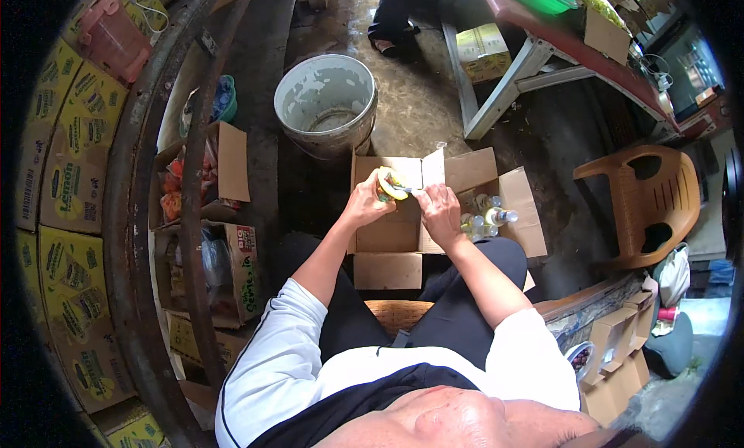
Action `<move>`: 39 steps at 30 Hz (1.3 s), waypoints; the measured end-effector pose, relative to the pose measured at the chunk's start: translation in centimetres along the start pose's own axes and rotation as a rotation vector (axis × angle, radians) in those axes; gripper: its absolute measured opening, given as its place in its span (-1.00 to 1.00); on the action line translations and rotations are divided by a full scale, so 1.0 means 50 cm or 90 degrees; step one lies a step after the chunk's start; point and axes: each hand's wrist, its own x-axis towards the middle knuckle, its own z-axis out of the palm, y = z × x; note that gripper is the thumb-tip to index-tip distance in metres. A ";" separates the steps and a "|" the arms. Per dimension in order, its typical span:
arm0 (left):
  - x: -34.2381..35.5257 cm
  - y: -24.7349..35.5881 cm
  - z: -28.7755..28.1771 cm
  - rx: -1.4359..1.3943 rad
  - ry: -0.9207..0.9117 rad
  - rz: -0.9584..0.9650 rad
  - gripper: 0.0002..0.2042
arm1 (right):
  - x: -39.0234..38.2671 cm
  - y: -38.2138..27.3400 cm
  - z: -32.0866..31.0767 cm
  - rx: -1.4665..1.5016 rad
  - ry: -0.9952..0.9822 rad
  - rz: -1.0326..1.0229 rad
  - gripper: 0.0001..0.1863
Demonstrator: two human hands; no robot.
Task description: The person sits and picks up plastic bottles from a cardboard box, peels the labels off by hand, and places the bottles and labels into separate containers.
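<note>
Yellow and green, a small rounded object with a curved rim sits in the person's bare left hand, raised over the open brown cardboard carton between the knees. The left hand curls around the object's outer side, its thumb and fingers closed on it; the bare right hand pinches a pale, narrow piece that reaches to the object's right edge. Whether that piece is a tool or part of the object is too small to tell.

For clean work, the left hand should probably serve as the steady clamp, turning the object a little at a time, while the right does the fine movement with short, controlled strokes. Left fingertips are best tucked behind the rim, out of line with the narrow piece, in case it slips. Resting both forearms on the thighs would likely steady the grip, and working low over the carton should let any scraps drop inside.

Just right of the hands, clear bottles with pale tops stand within brown cardboard flaps, so the right elbow and wrist want care there. Farther out are a round white bucket with a stained inside, a brown plastic chair with a slotted back and a red-edged desk on white wooden legs.
</note>
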 end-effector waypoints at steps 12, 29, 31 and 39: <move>-0.008 0.010 -0.019 -0.283 -0.229 -0.255 -0.58 | -0.005 -0.010 0.022 -0.040 -0.020 0.001 -0.78; 0.008 -0.020 -0.016 -0.275 -0.179 -0.173 -0.54 | 0.025 0.011 0.012 0.192 0.033 0.209 -0.93; 0.009 -0.034 -0.014 -0.228 -0.138 -0.128 -0.50 | 0.024 0.008 0.018 0.151 0.037 0.169 -0.92; 0.004 0.014 -0.010 -0.249 -0.194 -0.257 -0.61 | 0.006 -0.013 0.025 -0.030 0.010 0.020 -0.80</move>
